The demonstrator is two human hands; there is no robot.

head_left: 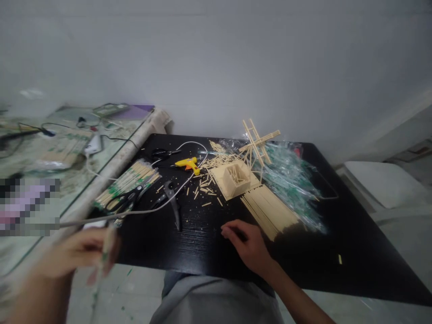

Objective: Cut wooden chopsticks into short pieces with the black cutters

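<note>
My left hand (86, 254), blurred by motion, is closed on a wrapped pair of chopsticks (97, 283), a thin white packet with green marks. It hangs at the near left, off the table edge. My right hand (245, 240) rests on the black table (195, 243) with its fingers curled in and nothing seen between them. Beside it lies a bundle of bare sticks (270, 211). Beyond stands a model built of sticks (238, 182), with a tapered base on a flat plate and crossed, ladder-like blades (258, 143).
A yellow glue gun (188, 165), black scissors (124, 198) and grey-handled pliers (173, 204) lie left of centre. A white cord (145, 211) crosses them. Wrapped chopsticks (135, 177) are piled at left, cut stick pieces (202, 186) are scattered centrally, and plastic wrappers (290, 173) heap at right.
</note>
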